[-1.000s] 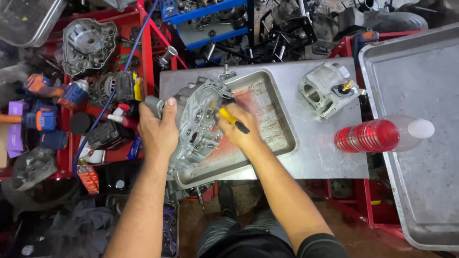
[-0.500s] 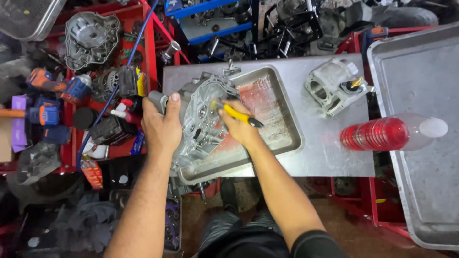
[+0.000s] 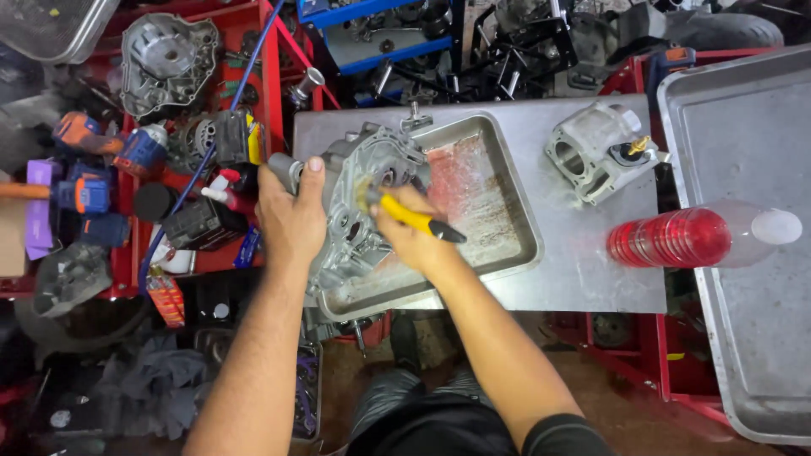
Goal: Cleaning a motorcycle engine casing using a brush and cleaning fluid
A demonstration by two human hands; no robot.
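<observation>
The engine crankcase half (image 3: 359, 211) is a grey cast-metal housing with ribs, round bores and bolt bosses. It stands tilted on edge at the left end of a shallow rectangular metal tray (image 3: 507, 245), with its open inner face turned toward the right. Its left rim is gripped by the left hand (image 3: 291, 224), thumb over the upper edge. The brush (image 3: 414, 218) has a yellow handle with a black end. It lies at a slant, black end pointing lower right, and is clasped in the right hand (image 3: 414, 241). Its working end is pressed against the inner face of the casing near a bore.
</observation>
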